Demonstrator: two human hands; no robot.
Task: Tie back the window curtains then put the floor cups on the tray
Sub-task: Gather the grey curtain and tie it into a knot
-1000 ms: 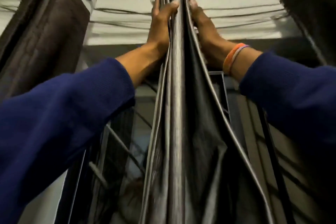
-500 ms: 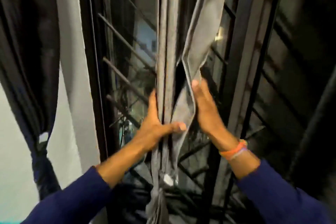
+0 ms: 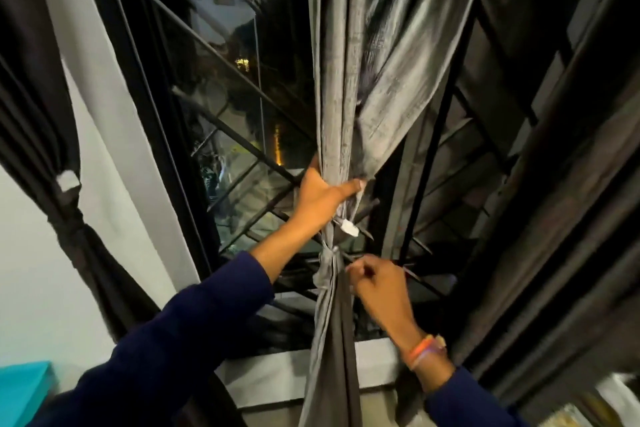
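The grey curtain (image 3: 337, 87) is hanging down the middle of my view, gathered into a narrow bunch in front of the barred window (image 3: 221, 107). A tie (image 3: 327, 255) of the same grey cloth is cinching it at about 6 o'clock from where I am gripping, and below that knot the fabric is falling straight past the white sill (image 3: 370, 354). A small white tag (image 3: 349, 228) is sticking out of the bunch between my grip and the knot.

My left hand (image 3: 320, 196) is clamping round the gathered curtain above the tie, thumb lying across the front of the folds and fingers wrapping behind. My right hand (image 3: 379, 286) is sitting just at 4 o'clock from the knot, fingers curling in toward it; I cannot tell whether they are pinching an end of the tie or only closing beside it. An orange wristband (image 3: 424, 350) is showing on that wrist, and both arms are wearing dark blue sleeves.

Out at 9 o'clock a darker curtain (image 3: 45, 135) is hanging already tied against the white wall (image 3: 114, 149). At 3 o'clock more dark drapery (image 3: 568, 218) is hanging. A turquoise object (image 3: 20, 388) is peeking in at 8 o'clock.
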